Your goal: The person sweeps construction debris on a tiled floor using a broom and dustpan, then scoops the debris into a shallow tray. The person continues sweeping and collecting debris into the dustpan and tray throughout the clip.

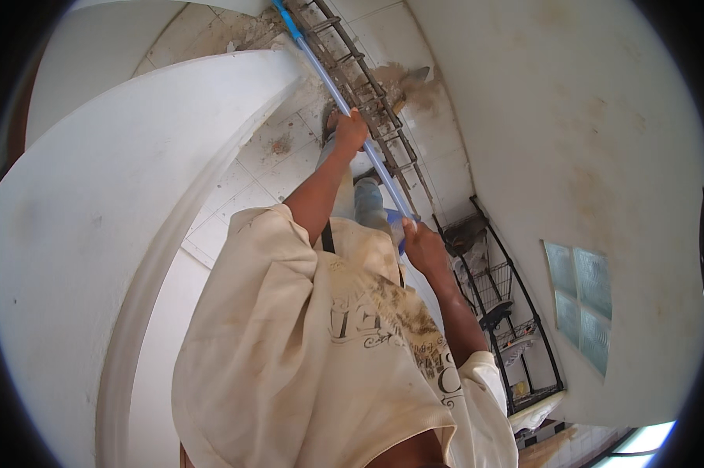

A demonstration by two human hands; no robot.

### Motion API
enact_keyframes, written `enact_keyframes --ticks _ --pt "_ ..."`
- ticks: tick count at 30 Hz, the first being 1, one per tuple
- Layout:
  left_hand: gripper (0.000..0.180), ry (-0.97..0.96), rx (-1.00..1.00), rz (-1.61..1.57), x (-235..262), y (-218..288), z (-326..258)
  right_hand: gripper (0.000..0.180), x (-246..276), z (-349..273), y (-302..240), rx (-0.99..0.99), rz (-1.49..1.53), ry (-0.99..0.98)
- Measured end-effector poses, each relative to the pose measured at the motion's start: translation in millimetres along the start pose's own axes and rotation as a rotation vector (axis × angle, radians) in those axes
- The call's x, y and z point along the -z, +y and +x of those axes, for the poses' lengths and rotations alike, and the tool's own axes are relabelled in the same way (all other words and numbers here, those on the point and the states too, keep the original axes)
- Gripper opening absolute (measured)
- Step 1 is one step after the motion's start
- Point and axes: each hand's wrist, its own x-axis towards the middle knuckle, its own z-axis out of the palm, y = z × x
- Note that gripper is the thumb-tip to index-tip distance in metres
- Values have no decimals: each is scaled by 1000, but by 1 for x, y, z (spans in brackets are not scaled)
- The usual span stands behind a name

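Note:
A long pale blue pole (327, 80) with a brighter blue fitting (288, 23) at its far end runs slantwise across the view. What lies beyond that fitting is out of view. My left hand (351, 131) is closed around the middle of the pole, arm stretched forward. Closer to my body, my right hand (423, 246) grips the pole near its lower end. Beside the pole, a brown metal frame with rungs (381, 105) extends along the right wall. Dirt and broken bits (250, 31) lie on the tiles near the pole's far end.
A curved white wall (149, 132) bounds the left, and a stained pale wall (586, 117) the right. White tiles (242, 191) cover the narrow floor. A black rack (516, 312) with wire baskets stands at right, near a glass-block window (579, 300). A grey-brown pointed piece (416, 76) lies by debris.

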Motion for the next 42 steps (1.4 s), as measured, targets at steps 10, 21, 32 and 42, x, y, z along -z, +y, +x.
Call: enact_keyframes --ticks 10,21,32,42 --pt "51 -89 87 -91 -57 -69 -154 44 38 -147 51 -153 -190 -12" --pt "38 -142 51 -74 6 -11 2 52 5 -19 -17 22 -108 84" --pt "48 -220 96 96 -53 -127 -137 51 -41 -157 81 -174 -121 73" --pt "41 -614 127 143 21 -202 -130 56 -188 -188 152 12 62 208"
